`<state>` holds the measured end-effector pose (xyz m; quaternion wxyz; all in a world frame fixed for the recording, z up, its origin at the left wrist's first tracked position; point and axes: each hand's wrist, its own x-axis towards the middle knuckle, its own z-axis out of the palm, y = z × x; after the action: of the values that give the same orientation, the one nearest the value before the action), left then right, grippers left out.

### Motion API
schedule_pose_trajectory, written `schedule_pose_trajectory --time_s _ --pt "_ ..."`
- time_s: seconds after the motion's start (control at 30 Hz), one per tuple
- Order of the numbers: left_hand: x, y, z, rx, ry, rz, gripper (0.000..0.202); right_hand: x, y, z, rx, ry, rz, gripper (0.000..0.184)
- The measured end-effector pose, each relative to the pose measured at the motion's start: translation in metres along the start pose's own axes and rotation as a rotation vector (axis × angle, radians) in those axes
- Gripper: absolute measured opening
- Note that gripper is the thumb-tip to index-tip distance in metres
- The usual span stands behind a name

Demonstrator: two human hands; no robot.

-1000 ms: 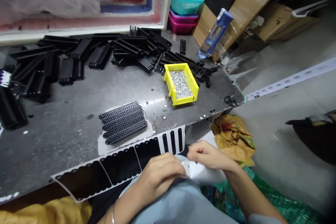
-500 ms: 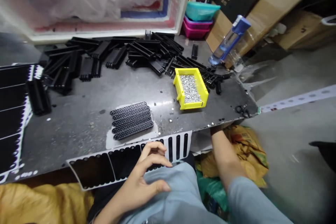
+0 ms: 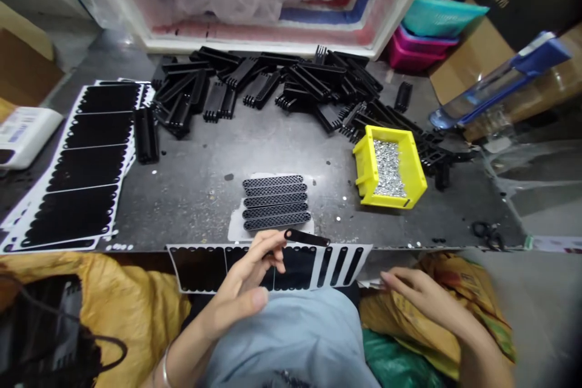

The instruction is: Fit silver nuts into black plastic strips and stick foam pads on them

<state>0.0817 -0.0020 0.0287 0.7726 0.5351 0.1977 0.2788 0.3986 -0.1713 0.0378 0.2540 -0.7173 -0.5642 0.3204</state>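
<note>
My left hand point(image 3: 245, 273) is over the table's front edge, thumb apart from the fingers. A narrow black strip point(image 3: 309, 237) with rounded ends hangs sideways from its fingertips; whether it is pinched or sticking there I cannot tell. Below lies a white backing sheet point(image 3: 368, 250) with black strips, overhanging the edge above my lap. Just beyond the hand, several black lattice-patterned bars point(image 3: 275, 201) lie side by side on a pale patch. My right hand point(image 3: 421, 291) is near the sheet's right end, fingers stretched out, with nothing visible in it.
A yellow bin point(image 3: 416, 185) of small metal pieces stands right of the bars. Black plastic parts point(image 3: 268, 82) are heaped along the back. More strip sheets point(image 3: 86, 163) lie left. A blue bottle point(image 3: 495, 85), small black scissors point(image 3: 488, 235) and yellow sacks point(image 3: 145, 291) are around.
The black strip now hangs at my left fingertips, which were empty. My right hand has come out from beneath the table edge into view. The camera view has turned left.
</note>
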Motion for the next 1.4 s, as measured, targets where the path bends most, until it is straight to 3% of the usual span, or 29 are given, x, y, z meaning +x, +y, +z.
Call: schedule_pose_trajectory --time_s 0.07,0.1,0.13,0.2,0.27,0.37,0.43,0.47,0.63,0.9,1.03,1.2,1.3,1.4 --pt "0.002 -0.001 0.0 -0.039 0.006 0.003 0.069 0.002 -0.026 0.012 0.078 0.131 -0.096 0.014" --pt "0.002 -0.001 0.001 -0.056 0.002 0.003 0.069 0.009 -0.042 0.02 0.106 0.309 -0.184 0.004" --pt "0.001 -0.001 0.002 -0.069 -0.005 0.001 0.071 0.021 -0.059 0.029 0.09 0.438 -0.282 0.021" --pt "-0.005 0.004 0.001 -0.038 -0.025 0.005 0.074 0.05 -0.088 0.048 0.05 0.407 -0.468 0.045" --pt "-0.013 0.01 -0.006 0.181 0.021 0.013 0.067 0.081 -0.105 0.063 0.011 0.323 -0.617 0.041" --pt "-0.021 0.015 -0.025 0.774 0.366 0.085 0.035 0.114 -0.11 0.075 -0.004 0.202 -0.711 0.033" --pt "-0.019 0.014 -0.037 1.027 0.573 0.124 0.021 0.129 -0.107 0.081 -0.001 0.15 -0.709 0.026" --pt "-0.016 0.011 -0.041 1.077 0.612 0.123 0.018 0.134 -0.105 0.085 -0.008 0.128 -0.709 0.022" --pt "0.002 0.002 -0.047 1.071 0.563 0.006 0.02 0.151 -0.106 0.098 -0.082 0.046 -0.748 0.014" --pt "0.011 0.004 -0.049 1.016 0.568 -0.059 0.012 0.153 -0.111 0.1 -0.108 0.006 -0.719 0.014" --pt "0.016 0.007 -0.051 1.018 0.52 -0.087 0.015 0.144 -0.111 0.086 -0.187 0.002 -0.673 0.017" --pt "0.014 0.007 -0.053 1.013 0.505 -0.12 0.016 0.131 -0.086 0.058 0.035 0.011 -0.391 0.018" --pt "0.014 0.006 -0.054 1.014 0.514 -0.117 0.019 0.129 -0.073 0.056 0.138 0.063 -0.377 0.014" --pt "0.018 0.007 -0.053 1.019 0.508 -0.103 0.021 0.131 -0.072 0.062 0.133 0.035 -0.416 0.016"
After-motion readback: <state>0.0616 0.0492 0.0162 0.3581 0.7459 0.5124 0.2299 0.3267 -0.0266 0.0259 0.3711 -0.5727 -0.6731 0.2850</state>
